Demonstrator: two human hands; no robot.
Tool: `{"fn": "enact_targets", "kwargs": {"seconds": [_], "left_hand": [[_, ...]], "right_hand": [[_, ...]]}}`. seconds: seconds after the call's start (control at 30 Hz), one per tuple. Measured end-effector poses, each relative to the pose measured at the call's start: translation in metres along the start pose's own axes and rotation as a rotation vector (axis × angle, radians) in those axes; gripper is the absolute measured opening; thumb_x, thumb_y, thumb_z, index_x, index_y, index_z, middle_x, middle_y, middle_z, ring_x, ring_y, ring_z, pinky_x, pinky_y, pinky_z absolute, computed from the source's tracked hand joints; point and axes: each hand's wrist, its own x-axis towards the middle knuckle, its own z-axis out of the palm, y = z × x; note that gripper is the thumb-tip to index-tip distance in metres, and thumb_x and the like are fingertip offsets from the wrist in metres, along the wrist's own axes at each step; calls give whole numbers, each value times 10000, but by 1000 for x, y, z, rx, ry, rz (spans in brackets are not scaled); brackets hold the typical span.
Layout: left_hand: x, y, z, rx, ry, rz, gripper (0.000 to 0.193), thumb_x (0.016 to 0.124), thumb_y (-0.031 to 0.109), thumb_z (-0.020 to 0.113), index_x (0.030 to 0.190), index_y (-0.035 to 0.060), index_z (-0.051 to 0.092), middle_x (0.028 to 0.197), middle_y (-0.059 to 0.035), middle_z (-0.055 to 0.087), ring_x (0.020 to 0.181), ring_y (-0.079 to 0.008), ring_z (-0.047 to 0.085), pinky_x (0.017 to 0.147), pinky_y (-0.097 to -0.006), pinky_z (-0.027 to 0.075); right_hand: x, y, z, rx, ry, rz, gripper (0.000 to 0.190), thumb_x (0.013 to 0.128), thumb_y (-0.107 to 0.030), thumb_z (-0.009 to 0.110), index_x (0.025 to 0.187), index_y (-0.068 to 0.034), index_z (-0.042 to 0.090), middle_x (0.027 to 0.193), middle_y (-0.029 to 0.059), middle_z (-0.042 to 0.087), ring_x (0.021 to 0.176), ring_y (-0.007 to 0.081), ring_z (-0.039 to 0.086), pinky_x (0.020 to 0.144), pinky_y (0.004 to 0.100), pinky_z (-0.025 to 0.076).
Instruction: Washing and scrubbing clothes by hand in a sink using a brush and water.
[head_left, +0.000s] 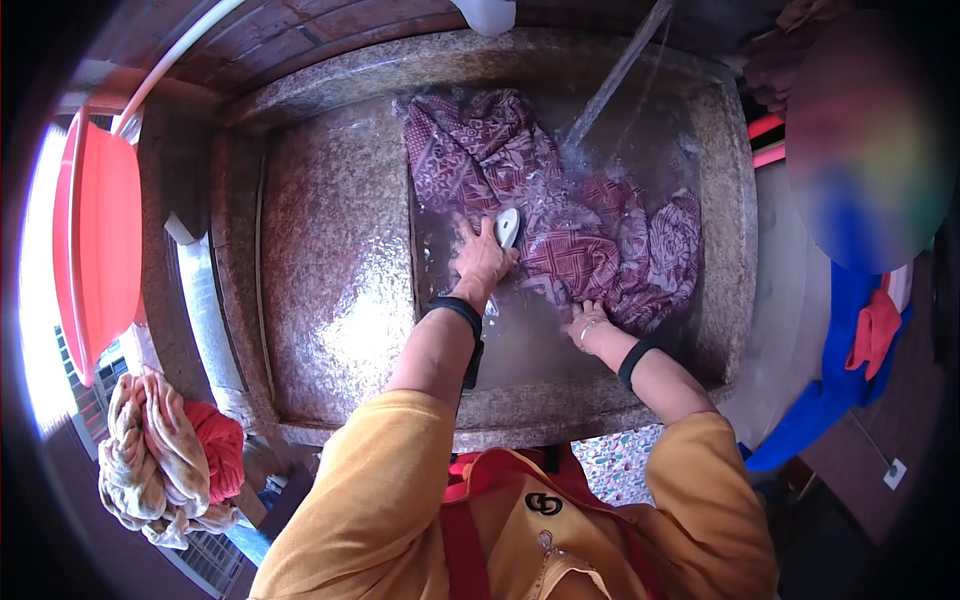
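Note:
A maroon-and-white patterned cloth (570, 247) lies bunched and soaked in the water of a speckled stone wash basin (727, 225). My left hand (484, 251) is over the cloth's left side, its fingers spread. Between its thumb and forefinger sits a white oval scrubbing brush (508, 226), tilted, with a dark underside. My right hand (589, 324) grips the near edge of the cloth, and its fingertips are partly hidden by the water and fabric. A stream of water (611, 79) falls into the basin beyond the cloth.
Left of the water is a wet, raised stone slab (337, 247). A red plastic basin (97, 247) stands upright at far left, above hanging twisted cloths (161, 457). At right hang blue fabric (840, 375) and a red cloth (874, 334). A pale pipe (180, 56) runs along the brick wall.

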Motion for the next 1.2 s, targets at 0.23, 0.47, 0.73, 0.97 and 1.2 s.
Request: {"fn": "enact_targets", "kwargs": {"seconds": [0.23, 0.47, 0.73, 0.97, 1.2], "left_hand": [[27, -6, -3, 216, -28, 95, 668, 737, 292, 575, 1327, 177, 282, 1413, -218, 105, 1121, -418, 447, 868, -512, 412], [48, -1, -139, -192, -58, 303, 617, 608, 295, 657, 1120, 1, 478, 965, -181, 612, 923, -298, 591, 801, -346, 457], [-39, -15, -302, 187, 406, 369, 519, 616, 286, 639, 1040, 25, 491, 910, -184, 605, 891, -321, 579, 774, -389, 428], [-5, -135, -314, 668, 1008, 210, 566, 638, 235, 645, 1127, 79, 408, 1031, -160, 528, 934, -358, 543, 757, -459, 456], [-82, -131, -194, 235, 344, 551, 486, 706, 119, 608, 1164, 114, 444, 969, -198, 533, 826, -378, 563, 704, -442, 467]], "right_hand": [[-9, 14, -7, 113, -30, -160, 516, 745, -84, 554, 1229, -236, 456, 1384, 117, 307, 1264, 315, 305, 1019, 465, 235], [-60, 5, -6, 385, 334, -245, 333, 771, -48, 463, 1103, -71, 438, 1119, 204, 514, 1031, 374, 498, 874, 481, 377], [-97, -75, -77, 447, 789, -554, 343, 853, -177, 459, 1173, -87, 374, 878, 180, 592, 716, 370, 597, 589, 475, 468], [-66, -190, -118, 268, 825, -612, 549, 768, -77, 437, 1305, -71, 322, 904, 160, 557, 800, 301, 589, 700, 431, 440], [-56, -216, -117, 370, 717, -515, 554, 861, -356, 442, 1290, -25, 325, 909, 219, 575, 793, 351, 581, 731, 471, 414]]}}
